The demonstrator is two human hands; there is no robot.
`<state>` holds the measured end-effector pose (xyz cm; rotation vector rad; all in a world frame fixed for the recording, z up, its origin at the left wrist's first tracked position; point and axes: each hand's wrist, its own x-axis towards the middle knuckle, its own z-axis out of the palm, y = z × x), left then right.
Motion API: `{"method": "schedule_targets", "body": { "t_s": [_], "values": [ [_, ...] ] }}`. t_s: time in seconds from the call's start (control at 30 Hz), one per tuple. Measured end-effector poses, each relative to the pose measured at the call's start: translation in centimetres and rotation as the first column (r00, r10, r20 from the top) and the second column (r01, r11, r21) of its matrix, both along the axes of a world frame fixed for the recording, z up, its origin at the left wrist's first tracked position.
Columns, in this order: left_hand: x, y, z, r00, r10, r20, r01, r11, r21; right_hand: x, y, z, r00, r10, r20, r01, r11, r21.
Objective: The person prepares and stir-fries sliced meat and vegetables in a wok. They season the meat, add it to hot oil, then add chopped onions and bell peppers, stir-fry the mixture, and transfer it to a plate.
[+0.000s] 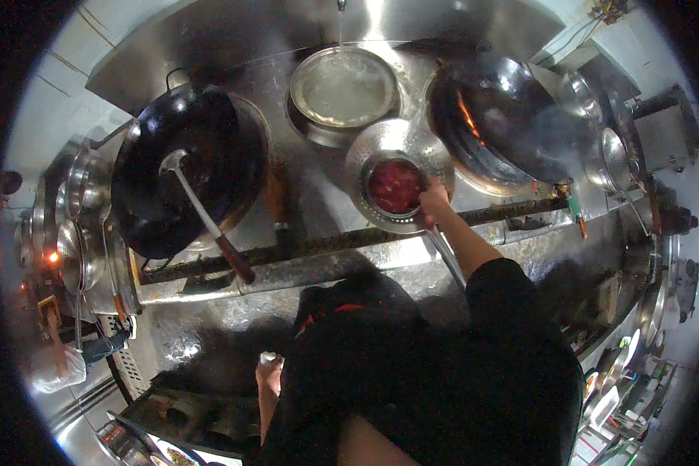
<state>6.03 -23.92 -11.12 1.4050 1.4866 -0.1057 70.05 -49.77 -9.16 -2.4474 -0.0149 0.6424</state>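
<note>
My right hand (434, 201) grips the rim of a small round metal container with dark red contents (395, 185), which look like raw meat or liquid. That container rests on or just above a wide perforated metal strainer (370, 143), whose handle (446, 256) runs down under my forearm. Low at the left of my body, my left hand (269, 376) is closed around a small white thing (268, 357), perhaps a cloth. Behind the strainer stands a round metal pot of cloudy water (345, 87), with a thin stream running into it from a spout (341, 4).
At left sits a dark wok (145, 215) with a wooden-handled ladle (201, 207) across it. At right another wok (501, 122) is tilted, smoking, with orange flame showing by it. Strainers (609, 157) hang or stand at the right edge. Another person's arm (55, 343) is at far left.
</note>
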Motion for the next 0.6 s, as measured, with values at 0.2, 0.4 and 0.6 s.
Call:
{"method": "schedule_targets", "body": {
  "t_s": [0.2, 0.4, 0.6],
  "values": [
    [-3.8, 1.3, -2.8, 0.951, -0.197, -0.237, 0.207, 0.978, 0.02, -3.7, 5.0, 2.5, 0.693, 0.516, 0.503, -0.521, 0.841, -0.144],
    [1.6, -1.0, 4.5, 0.99, -0.013, -0.142, 0.02, 0.999, 0.05, -0.8, 5.2, -0.4, 0.672, 0.594, 0.443, -0.572, 0.795, -0.2],
    [-6.1, -1.2, -4.2, 0.991, 0.131, 0.016, -0.13, 0.991, -0.042, 3.8, 6.1, 2.6, 0.855, 0.449, 0.261, -0.426, 0.893, -0.141]
  ]
}}
